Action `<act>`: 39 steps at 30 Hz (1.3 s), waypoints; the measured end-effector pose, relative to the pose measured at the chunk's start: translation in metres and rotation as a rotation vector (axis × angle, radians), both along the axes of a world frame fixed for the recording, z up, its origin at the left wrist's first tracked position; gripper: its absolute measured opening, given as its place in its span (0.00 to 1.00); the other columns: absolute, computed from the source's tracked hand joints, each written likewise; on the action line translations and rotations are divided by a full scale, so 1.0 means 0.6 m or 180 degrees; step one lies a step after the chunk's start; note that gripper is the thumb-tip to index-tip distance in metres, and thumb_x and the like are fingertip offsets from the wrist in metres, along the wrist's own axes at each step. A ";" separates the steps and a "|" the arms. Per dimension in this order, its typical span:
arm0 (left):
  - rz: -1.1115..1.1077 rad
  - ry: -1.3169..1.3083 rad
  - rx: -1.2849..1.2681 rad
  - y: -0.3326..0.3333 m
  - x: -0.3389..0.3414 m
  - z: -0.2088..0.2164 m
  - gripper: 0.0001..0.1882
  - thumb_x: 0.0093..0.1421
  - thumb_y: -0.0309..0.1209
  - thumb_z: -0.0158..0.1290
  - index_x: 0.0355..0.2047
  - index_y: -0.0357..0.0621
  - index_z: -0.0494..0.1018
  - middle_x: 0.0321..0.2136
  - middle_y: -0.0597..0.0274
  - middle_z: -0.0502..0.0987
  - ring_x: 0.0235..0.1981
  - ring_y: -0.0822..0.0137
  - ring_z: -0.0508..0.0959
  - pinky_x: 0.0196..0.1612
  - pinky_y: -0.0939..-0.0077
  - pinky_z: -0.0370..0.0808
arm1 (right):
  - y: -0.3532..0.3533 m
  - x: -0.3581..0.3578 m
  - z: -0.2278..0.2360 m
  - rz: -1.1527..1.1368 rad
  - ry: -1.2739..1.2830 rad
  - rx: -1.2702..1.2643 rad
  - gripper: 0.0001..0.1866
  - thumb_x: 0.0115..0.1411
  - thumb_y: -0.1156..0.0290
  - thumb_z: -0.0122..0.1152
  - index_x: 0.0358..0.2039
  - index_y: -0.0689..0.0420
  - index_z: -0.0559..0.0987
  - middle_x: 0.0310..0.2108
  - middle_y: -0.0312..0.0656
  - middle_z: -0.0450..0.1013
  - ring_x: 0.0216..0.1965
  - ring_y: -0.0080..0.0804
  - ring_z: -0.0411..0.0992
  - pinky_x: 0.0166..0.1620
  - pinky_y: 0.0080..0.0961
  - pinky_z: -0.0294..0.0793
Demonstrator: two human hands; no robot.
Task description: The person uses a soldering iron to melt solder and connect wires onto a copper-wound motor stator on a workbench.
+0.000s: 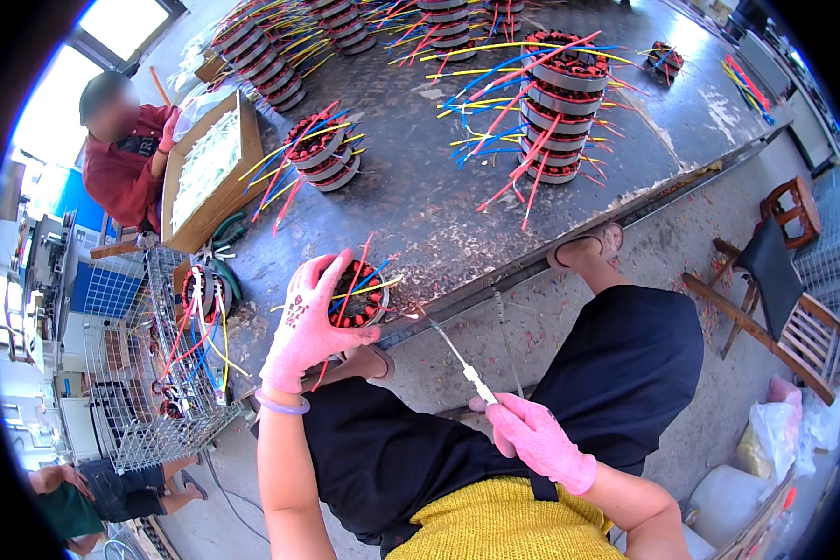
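From my end I see the left grip [310,322], in a pink glove, grasping a wound ring [371,308] with its thumb along the near side and its fingers over the far left rim. The ring's red coils face up and its red, blue and yellow wires fan out around the grip. It sits at the near edge of the dark tabletop [411,219], up and to the left of my right grip [539,437].

That right grip, also gloved in pink, is clenched on a slim white tool [476,381]. The tool's thin tip slants up and left toward the ring; I cannot tell whether it touches the wire ends there.

Just left of the left grip lies another ring [202,294] with long wires hanging down over a wire basket [112,373]. Beyond that ring, up and left of the same grip, I make out green-handled pliers [224,235] and a cardboard box [250,140] of white strips, with a co-worker [126,177] behind it. Straight ahead of the left grip stands a short stack [331,168] of rings; a taller stack [560,121] stands farther off, well above the right grip.
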State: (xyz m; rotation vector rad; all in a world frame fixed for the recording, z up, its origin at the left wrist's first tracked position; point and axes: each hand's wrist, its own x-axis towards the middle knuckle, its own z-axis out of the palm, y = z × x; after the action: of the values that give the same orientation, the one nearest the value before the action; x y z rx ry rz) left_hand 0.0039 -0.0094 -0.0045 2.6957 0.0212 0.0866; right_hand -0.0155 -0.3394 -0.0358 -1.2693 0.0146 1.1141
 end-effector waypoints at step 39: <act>-0.0114 -0.0013 0.0107 0.011 -0.010 0.003 0.56 0.31 0.38 0.74 0.64 0.49 0.64 0.60 0.52 0.65 0.67 0.41 0.57 0.71 0.49 0.51 | 0.016 0.021 0.025 0.0118 -0.0254 -0.0025 0.20 0.72 0.62 0.47 0.56 0.62 0.73 0.21 0.29 0.62 0.21 0.16 0.61 0.27 0.18 0.61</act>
State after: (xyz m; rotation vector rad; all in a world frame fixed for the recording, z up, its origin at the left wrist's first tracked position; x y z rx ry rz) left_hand -0.0023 -0.0026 -0.0028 2.7283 -0.0300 0.0820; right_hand -0.0027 -0.3297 -0.0211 -1.3249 -0.0648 1.0951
